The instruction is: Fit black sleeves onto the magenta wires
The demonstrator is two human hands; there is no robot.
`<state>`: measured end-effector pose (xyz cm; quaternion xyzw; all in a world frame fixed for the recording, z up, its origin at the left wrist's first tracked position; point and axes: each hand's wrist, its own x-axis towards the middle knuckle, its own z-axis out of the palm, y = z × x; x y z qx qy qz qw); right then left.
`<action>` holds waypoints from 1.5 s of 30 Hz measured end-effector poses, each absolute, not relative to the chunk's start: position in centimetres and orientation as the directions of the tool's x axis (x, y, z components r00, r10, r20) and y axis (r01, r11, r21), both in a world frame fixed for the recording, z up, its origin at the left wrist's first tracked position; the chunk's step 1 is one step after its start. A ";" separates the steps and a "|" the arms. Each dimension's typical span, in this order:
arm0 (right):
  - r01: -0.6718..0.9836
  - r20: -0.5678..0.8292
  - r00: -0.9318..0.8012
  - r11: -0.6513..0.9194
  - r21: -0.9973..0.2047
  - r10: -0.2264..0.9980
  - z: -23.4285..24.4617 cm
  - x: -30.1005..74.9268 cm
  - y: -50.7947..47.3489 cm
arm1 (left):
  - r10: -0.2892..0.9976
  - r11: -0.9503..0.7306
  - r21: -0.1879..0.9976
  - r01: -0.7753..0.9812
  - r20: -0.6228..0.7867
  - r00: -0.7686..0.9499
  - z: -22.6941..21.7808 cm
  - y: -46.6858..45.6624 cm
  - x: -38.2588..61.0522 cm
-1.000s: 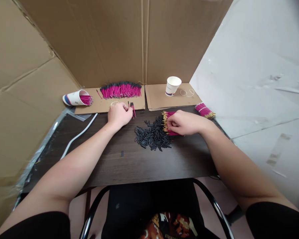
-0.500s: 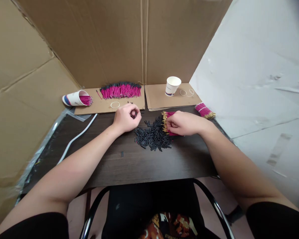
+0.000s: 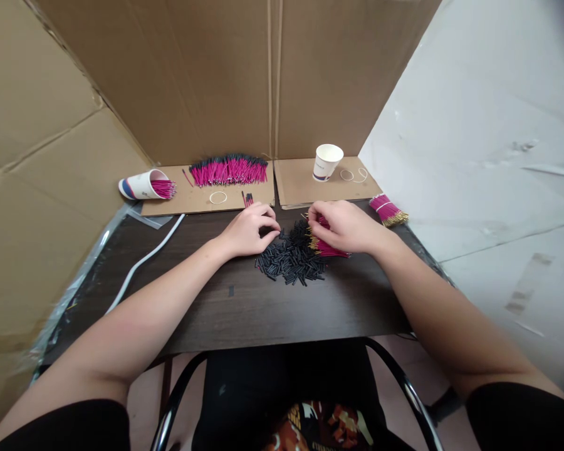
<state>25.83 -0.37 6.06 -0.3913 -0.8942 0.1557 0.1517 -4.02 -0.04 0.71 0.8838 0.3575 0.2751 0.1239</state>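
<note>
My left hand (image 3: 252,230) is at the left edge of a loose pile of short black sleeves (image 3: 291,260), thumb and index fingertips drawn together. What they pinch, if anything, is too small to make out. My right hand (image 3: 341,225) is closed over a heap of magenta wires with gold tips (image 3: 326,245), just right of the pile. From its pinched fingers a magenta wire's gold tip (image 3: 304,216) points left. Beyond my left hand, a few magenta wires with black ends (image 3: 248,199) lie on the cardboard edge, partly hidden by the hand.
A row of black-ended magenta wires (image 3: 230,170) lies on the left cardboard sheet (image 3: 188,203). Beside it a tipped paper cup (image 3: 136,186) holds more wires. An upright paper cup (image 3: 328,164), rubber bands (image 3: 352,175) and a banded wire bundle (image 3: 388,210) are at right.
My left hand has moved right and toward me, to the pile, uncovering black-ended wires behind it. The right hand has lifted slightly away from the wire heap with a wire.
</note>
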 end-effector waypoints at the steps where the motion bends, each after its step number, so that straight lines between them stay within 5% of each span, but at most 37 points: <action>1: 0.658 0.168 -0.630 0.637 -0.401 0.758 5.8 25.7 -0.3 | 0.704 -0.710 0.422 0.565 0.387 0.595 0.7 0.0 -4.0; 10: 0.536 0.320 -0.541 0.612 -0.581 0.778 4.0 24.4 -0.1 | 0.736 -0.672 0.444 0.593 0.313 0.600 1.0 -0.1 -3.8; 27: 0.601 0.349 -0.584 0.679 -0.421 0.733 2.6 23.6 -0.3 | 0.736 -0.675 0.368 0.639 0.284 0.614 1.3 -0.5 -3.5; 45: 0.581 0.413 -0.588 0.718 -0.382 0.695 2.4 23.1 -0.8 | 0.753 -0.657 0.342 0.672 0.251 0.608 1.1 -0.3 -3.5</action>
